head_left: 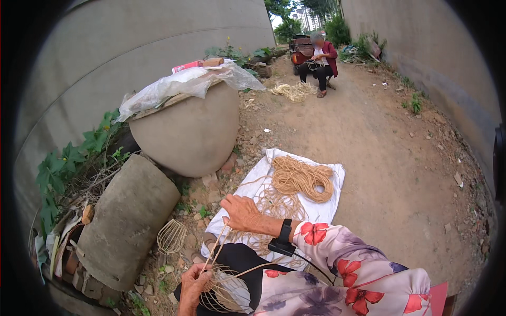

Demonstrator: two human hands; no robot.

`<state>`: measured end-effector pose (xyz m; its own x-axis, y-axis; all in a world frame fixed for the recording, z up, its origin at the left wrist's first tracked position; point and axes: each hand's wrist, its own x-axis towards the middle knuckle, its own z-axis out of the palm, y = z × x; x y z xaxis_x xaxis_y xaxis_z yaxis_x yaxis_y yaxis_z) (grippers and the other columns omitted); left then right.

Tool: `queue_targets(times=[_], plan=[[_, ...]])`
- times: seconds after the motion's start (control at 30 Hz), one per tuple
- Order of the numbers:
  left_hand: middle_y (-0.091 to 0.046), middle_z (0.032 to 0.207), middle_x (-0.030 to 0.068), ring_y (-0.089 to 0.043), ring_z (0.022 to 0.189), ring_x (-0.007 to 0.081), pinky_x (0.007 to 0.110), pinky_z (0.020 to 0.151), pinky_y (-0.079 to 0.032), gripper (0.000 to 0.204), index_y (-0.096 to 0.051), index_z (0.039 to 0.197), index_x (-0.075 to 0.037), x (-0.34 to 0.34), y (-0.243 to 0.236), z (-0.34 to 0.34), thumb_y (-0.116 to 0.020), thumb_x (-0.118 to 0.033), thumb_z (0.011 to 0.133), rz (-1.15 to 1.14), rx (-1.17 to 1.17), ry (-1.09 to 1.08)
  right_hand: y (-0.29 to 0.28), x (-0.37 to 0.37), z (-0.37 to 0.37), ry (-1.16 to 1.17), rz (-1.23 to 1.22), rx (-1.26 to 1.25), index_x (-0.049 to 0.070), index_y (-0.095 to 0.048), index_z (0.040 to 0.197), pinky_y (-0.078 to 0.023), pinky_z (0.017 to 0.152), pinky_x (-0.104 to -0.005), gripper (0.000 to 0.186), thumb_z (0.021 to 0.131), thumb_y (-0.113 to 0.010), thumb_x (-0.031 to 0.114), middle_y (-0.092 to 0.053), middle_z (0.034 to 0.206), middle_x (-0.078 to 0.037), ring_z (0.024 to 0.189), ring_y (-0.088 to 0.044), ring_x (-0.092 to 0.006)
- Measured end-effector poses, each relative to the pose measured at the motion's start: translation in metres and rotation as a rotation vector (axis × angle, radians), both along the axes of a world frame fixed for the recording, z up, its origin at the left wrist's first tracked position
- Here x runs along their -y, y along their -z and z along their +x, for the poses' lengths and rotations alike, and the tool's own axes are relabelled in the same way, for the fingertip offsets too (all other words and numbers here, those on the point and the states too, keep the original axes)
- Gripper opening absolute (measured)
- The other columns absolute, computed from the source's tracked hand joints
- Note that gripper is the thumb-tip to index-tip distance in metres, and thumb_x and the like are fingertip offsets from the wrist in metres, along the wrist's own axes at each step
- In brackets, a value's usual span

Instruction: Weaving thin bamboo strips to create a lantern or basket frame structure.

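Note:
A small basket frame of thin pale rods (pixel 217 296) rests at my lap, partly hidden by my left hand and the cords. My left hand (pixel 195 287) is closed at its edge, thumb and fingers pinching a tan cord. Farther up, my right hand (pixel 243 213) is bent over with its fingers closed on the upper end of the tan cord (pixel 215 252), which runs down between the two hands. Another strand (pixel 258 267) slants off to the right across my dark trousers. A black band with a small box (pixel 284 237) circles my right wrist.
A coil of tan cord (pixel 303 178) and loose strands lie on a white sheet (pixel 329 208) ahead. Left stand a second small frame (pixel 171 236), a concrete cylinder (pixel 126 221) and a large plastic-covered vat (pixel 190 126). Farther off, a seated person (pixel 322 55) holds a frame near a red vehicle (pixel 300 50).

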<state>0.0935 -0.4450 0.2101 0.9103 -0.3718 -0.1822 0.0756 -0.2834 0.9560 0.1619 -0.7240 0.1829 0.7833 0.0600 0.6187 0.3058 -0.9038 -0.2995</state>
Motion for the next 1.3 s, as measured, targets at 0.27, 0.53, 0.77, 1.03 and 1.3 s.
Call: queue_targets(times=[0.27, 0.53, 0.77, 1.03, 1.3], plan=[[-0.046, 0.059, -0.0072, -0.034, 0.053, 0.0026, 0.023, 0.049, -0.024, 0.030, -0.063, 0.076, -0.005, 0.007, 0.003, 0.002, -0.065, -0.031, 0.091, 0.007, -0.035, 0.105, -0.040, 0.168, -0.026, 0.454, -0.138, -0.054, 0.006, -0.056, 0.102, -0.051, 0.073, -0.0466, 0.050, 0.079, -0.071, 0.048, -0.052, 0.102, -0.015, 0.094, -0.062, -0.0340], [-0.043, 0.061, -0.0085, -0.032, 0.046, 0.0010, 0.018, 0.042, -0.023, 0.028, -0.060, 0.082, -0.008, -0.008, 0.013, 0.014, -0.059, -0.033, 0.096, -0.299, -0.123, 0.015, 0.024, 0.440, -0.143, 1.075, 0.397, -0.280, -0.007, -0.067, 0.093, -0.050, 0.077, -0.0522, 0.081, 0.079, -0.056, 0.072, -0.066, 0.095, -0.031, 0.090, -0.066, -0.0457], [-0.053, 0.072, -0.0046, -0.045, 0.057, 0.0028, 0.018, 0.051, -0.036, 0.028, -0.065, 0.094, -0.004, -0.012, -0.013, 0.021, -0.056, -0.030, 0.099, -0.366, 0.081, -0.097, 0.127, 0.342, -0.181, 0.707, 0.052, -1.177, -0.010, -0.061, 0.067, -0.053, 0.043, -0.0394, 0.059, 0.074, -0.078, 0.047, -0.062, 0.061, -0.020, 0.055, -0.067, -0.0294], [-0.055, 0.074, 0.0009, -0.049, 0.064, 0.0108, 0.026, 0.059, -0.039, 0.027, -0.069, 0.089, -0.001, 0.000, -0.062, 0.000, -0.059, -0.025, 0.096, 0.185, 0.649, 0.054, 0.060, 0.017, -0.117, -0.447, 0.284, -0.260, 0.003, -0.062, 0.093, -0.051, 0.069, -0.0392, 0.010, 0.084, -0.058, 0.004, -0.063, 0.088, -0.012, 0.079, -0.064, -0.0308], [-0.057, 0.069, 0.0034, -0.051, 0.061, 0.0126, 0.030, 0.058, -0.041, 0.023, -0.067, 0.090, 0.002, 0.005, -0.070, -0.011, -0.061, -0.021, 0.094, 0.130, 0.518, 0.000, 0.016, -0.088, -0.086, -0.405, 0.072, -0.369, 0.006, -0.060, 0.113, -0.052, 0.073, -0.0402, 0.032, 0.082, -0.064, 0.008, -0.057, 0.108, -0.011, 0.092, -0.062, -0.0326]])
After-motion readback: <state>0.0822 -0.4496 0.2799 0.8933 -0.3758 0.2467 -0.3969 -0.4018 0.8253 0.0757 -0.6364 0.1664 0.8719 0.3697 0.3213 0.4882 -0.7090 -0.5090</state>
